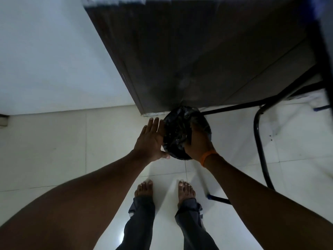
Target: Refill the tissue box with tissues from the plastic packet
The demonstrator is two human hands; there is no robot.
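Between both hands: right hand (197,141) grip pushed down into black-lined bin (178,134), closure hidden, cannot tell. Left hand (152,141) open, flat against bin's left rim. Tissue box, packet: neither visible; bin on floor.

- An indoor room, most likely a home or a small office; the dim view does not settle which.
- Glossy white floor tiles (54,150) with thin grout lines run across the near half.
- A plain white wall (45,60) stands far left.
- A dark cabinet panel (198,51) rises at the far centre.
- A black metal tube frame (259,138), a chair's or a table's, stands at right.
- The person's bare feet (144,188) stand on the tiles.
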